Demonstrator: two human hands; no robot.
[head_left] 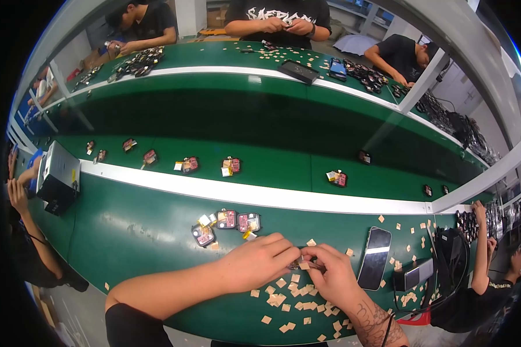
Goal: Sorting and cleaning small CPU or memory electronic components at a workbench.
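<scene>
Right grip (333, 272), left grip (265, 263): both pinching a small, mostly hidden gadget (296, 264)
Gadget: left of the phone (375, 258); probably light, stiff, fragile; best held by its edges
Tan squares (276, 299): both sides of the phone, on the desk (127, 231)

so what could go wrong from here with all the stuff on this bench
The small dark piece pinched between the left hand and right hand could slip.

The loose tan squares lie around the right forearm, which might brush or scatter them.

The phone lies just right of the right hand, so a sideways move might knock it.
</scene>
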